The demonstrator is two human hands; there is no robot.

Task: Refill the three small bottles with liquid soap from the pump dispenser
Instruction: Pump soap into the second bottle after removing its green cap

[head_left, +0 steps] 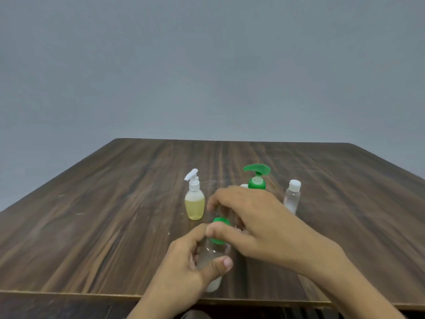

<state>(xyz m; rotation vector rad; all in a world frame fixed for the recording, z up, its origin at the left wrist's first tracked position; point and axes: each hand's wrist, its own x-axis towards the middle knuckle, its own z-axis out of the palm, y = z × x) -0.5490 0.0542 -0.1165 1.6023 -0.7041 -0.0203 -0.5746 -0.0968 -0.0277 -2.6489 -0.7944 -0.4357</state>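
Near the table's [92, 215] front edge, the left hand [184, 265] grips a clear small bottle [212, 254] while the right hand [255, 224] pinches its green cap [220, 223]. Farther back stand a yellow pump bottle [194, 204], a green pump dispenser [257, 179] and a white-capped bottle [292, 196].

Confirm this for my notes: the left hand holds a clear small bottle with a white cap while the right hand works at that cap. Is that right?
One detail is off: the cap is green, not white, as the head view shows. The rest stands: the left hand holds the clear small bottle and the right hand has its thumb and fingers on that cap.
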